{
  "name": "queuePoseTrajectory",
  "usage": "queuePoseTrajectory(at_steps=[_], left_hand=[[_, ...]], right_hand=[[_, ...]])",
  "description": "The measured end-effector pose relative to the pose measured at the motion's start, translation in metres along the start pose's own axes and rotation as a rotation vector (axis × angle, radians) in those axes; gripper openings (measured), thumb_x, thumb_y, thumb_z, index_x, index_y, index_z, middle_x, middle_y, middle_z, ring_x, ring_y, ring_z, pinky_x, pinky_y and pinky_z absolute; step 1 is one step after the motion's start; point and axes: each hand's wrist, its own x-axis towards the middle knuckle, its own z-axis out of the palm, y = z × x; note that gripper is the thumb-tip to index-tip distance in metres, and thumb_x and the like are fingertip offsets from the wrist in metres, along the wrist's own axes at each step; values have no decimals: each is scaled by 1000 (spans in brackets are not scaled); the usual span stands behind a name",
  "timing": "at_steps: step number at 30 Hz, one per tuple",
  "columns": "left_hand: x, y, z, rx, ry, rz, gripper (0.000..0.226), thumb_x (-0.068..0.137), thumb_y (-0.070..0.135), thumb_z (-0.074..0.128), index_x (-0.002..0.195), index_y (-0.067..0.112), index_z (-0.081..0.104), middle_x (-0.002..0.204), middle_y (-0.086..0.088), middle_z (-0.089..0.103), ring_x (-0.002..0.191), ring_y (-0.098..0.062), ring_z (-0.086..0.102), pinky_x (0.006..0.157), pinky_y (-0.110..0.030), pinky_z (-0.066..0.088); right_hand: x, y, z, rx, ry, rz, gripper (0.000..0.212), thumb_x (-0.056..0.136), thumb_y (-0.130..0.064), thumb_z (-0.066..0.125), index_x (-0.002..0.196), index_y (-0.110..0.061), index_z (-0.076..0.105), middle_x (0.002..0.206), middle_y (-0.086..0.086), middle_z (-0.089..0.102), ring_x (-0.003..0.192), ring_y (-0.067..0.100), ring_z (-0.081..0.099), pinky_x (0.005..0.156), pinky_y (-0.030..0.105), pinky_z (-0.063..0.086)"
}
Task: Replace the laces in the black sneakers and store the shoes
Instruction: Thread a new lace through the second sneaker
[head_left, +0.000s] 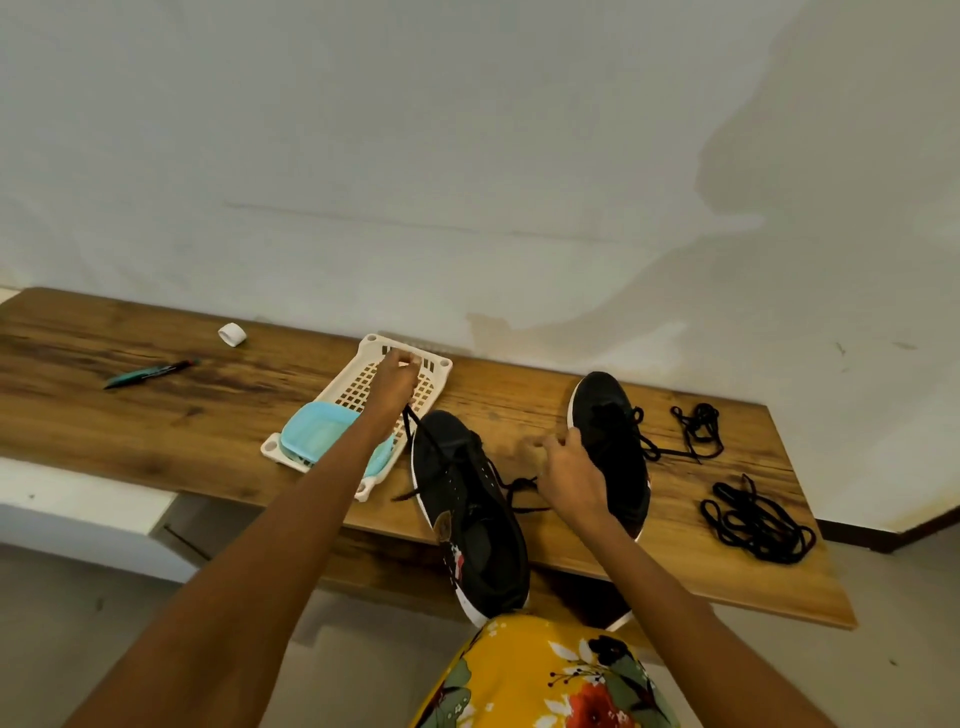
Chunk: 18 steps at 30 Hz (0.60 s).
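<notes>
Currently unlacing near sneaker (470, 512) on wooden bench (218, 415), heel past front edge | risk: hard tug drags shoe off | left hand (393, 384) fingers curled, pinching lace (415, 423) taut over basket (358, 384) | right hand (571, 480) fingers curled beside far sneaker (613, 441), contents unclear.
</notes>
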Motion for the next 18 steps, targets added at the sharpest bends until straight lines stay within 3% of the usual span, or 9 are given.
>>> queuePoseTrajectory(at_steps=[3,5,8,10,12,13,15,18], left_hand=[[-2,10,4,39,-107,50,10,99,16,40,101,13,50,66,0,44,56,-9,37,53,-23,32],[-6,15,7,-63,-170,41,9,99,15,42,100,11,50,61,3,38,51,-7,32,49,-20,29],[-11,15,10,-323,-215,-33,11,99,15,40,98,11,51,54,5,33,41,-4,29,44,-18,26],[-15,12,10,-486,-205,-76,14,99,15,39,96,11,53,47,8,34,38,-3,29,41,-17,26],[-18,7,10,-597,-180,-92,16,99,14,38,94,12,54,49,7,36,38,-3,30,40,-16,27],[-18,4,8,-607,-163,-92,17,98,12,38,93,12,54,54,4,37,41,-3,32,41,-15,27],[-16,-5,5,-489,-138,-78,22,94,3,36,91,13,55,65,-1,45,48,-6,36,45,-16,30],[-14,-21,1,-107,-136,-51,28,88,-5,38,95,13,57,84,-3,54,57,-9,42,53,-19,35]], right_hand=[[11,-23,1,147,61,-83,31,95,-26,50,125,-21,55,127,4,46,106,18,54,78,28,50],[22,-44,5,263,-31,-145,35,95,-35,51,127,-22,57,122,3,50,110,18,51,86,29,44],[35,-71,9,232,-208,-289,40,90,-40,58,126,-22,60,113,4,54,108,18,48,85,28,39],[41,-79,17,197,-297,-362,26,90,-37,60,105,-18,70,101,3,61,97,15,53,84,31,43],[45,-82,17,304,-325,-314,19,92,-31,59,81,-19,69,74,-5,60,68,8,53,69,30,44],[49,-84,12,410,-310,-244,21,94,-30,55,83,-17,68,67,-8,57,57,6,48,60,26,41],[61,-88,-8,647,-162,-102,23,98,-25,47,93,-11,65,69,-7,59,55,6,49,57,24,41],[86,-90,-48,899,55,-1,12,98,-15,47,97,-12,59,84,0,65,74,12,60,71,28,50]])
